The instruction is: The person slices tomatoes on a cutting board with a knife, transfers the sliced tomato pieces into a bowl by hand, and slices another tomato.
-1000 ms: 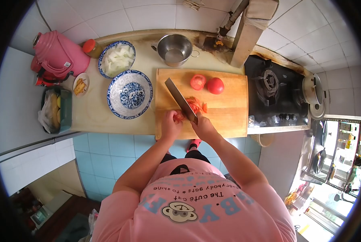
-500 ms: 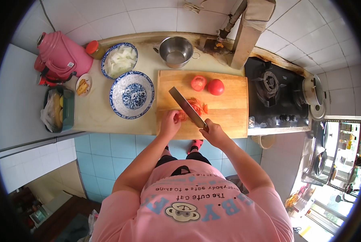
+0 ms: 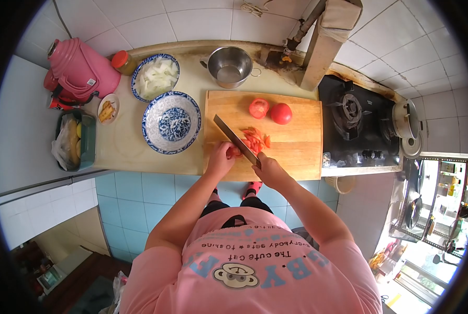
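The pale counter (image 3: 124, 149) runs from the green bin (image 3: 89, 144) at its left end to the black stove (image 3: 359, 146) at its right. The wooden cutting board (image 3: 297, 144) lies on it, next to the stove. Far left stands a pink thermos (image 3: 85, 68), with a red-lidded jar (image 3: 123, 63) just beside it. Left of the board sits a blue and white bowl (image 3: 172, 123); behind it is a patterned dish (image 3: 136, 90) of pale slices. A metal pot (image 3: 230, 68) stands behind the board, and a small plate (image 3: 108, 96) with yellowish pieces is near the thermos.

The right hand (image 3: 268, 170) is closed around the handle of the knife (image 3: 235, 138), whose blade slants away to the left over the board. The left hand (image 3: 222, 159) has its fingers curled narrowly on a tomato piece (image 3: 233, 152), near the board's left part; whether the blade touches that piece, I cannot tell. Across the blade lies a heap of tomato slices (image 3: 254, 140). Near the board's far edge, a whole tomato (image 3: 281, 113) rests just beside a cut tomato (image 3: 258, 108)
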Motion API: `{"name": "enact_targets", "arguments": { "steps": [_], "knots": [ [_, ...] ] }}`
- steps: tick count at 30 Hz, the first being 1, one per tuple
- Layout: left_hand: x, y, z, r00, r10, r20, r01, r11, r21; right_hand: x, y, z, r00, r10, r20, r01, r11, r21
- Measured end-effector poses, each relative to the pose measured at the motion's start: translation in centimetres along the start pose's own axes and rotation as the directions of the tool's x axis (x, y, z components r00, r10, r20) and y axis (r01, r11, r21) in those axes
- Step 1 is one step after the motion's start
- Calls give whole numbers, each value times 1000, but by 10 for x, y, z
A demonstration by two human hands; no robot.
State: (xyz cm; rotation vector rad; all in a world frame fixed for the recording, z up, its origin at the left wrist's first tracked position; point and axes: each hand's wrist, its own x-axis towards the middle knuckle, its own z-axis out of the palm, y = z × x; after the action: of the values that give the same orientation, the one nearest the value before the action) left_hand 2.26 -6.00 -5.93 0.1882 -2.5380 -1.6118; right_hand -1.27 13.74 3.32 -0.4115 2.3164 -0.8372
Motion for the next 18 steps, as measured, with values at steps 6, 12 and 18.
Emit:
{"name": "enact_targets", "arguments": {
  "steps": [6, 12, 18],
  "knots": [
    [-7, -10, 11, 997, -58, -60, 58, 998, -5, 26, -5, 15, 995, 11, -95, -12, 1000, -12],
    [-11, -1, 11, 988, -89, -129, 92, 996, 19, 7, 12, 22, 977, 62, -206, -34, 990, 135],
    [-15, -1, 10, 986, 53, -156, -31, 990, 136, -5, 17, 10, 976, 72, -205, -31, 980, 197]
  ]
}}
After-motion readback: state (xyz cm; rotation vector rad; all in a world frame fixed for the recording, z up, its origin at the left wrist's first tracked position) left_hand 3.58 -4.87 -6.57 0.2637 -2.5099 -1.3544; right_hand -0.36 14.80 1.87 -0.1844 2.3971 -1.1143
